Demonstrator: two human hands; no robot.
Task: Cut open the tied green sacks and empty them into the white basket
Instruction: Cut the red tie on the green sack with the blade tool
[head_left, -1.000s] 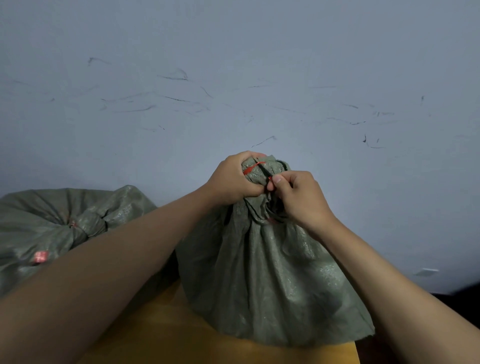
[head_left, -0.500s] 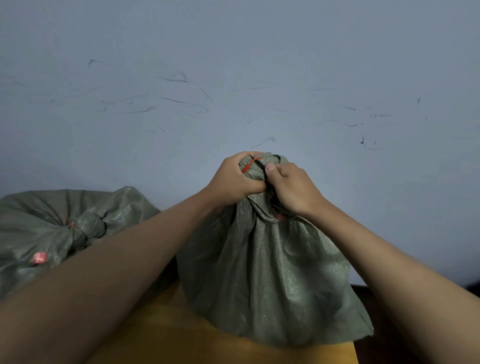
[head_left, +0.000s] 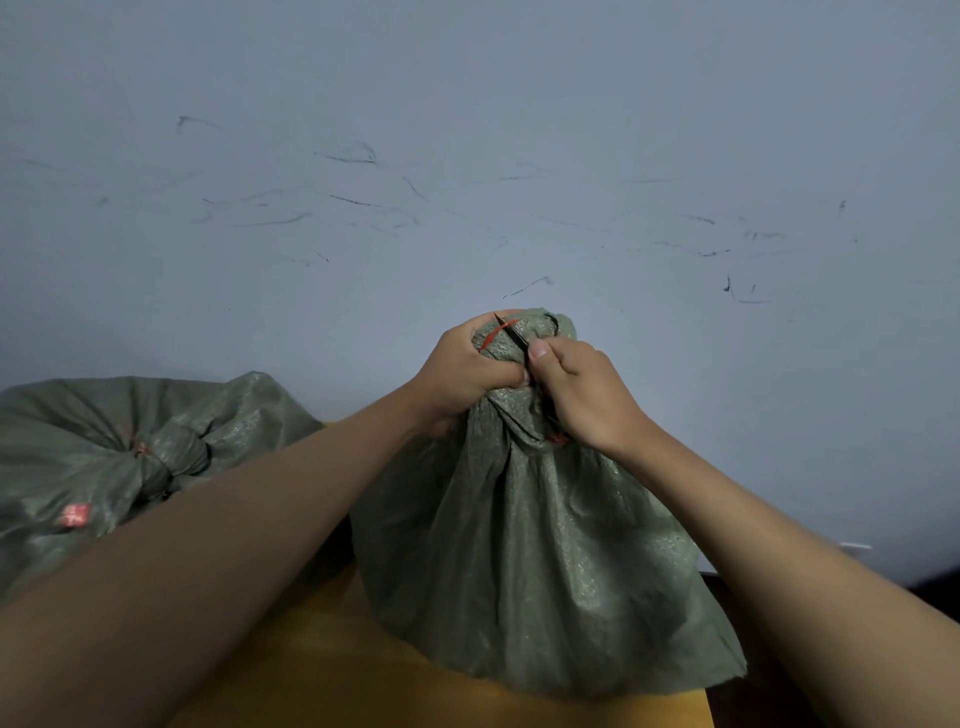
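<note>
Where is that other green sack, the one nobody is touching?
In the head view the second green sack lies at the left edge on the wooden table, against the grey wall, behind the person's left forearm and left of the sack being cut.

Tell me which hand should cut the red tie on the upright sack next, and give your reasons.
Right. The right hand already holds the dark blade, its tip lying across the red tie. The left hand grips the neck of the sack, steadying it, and holds no tool.
</note>
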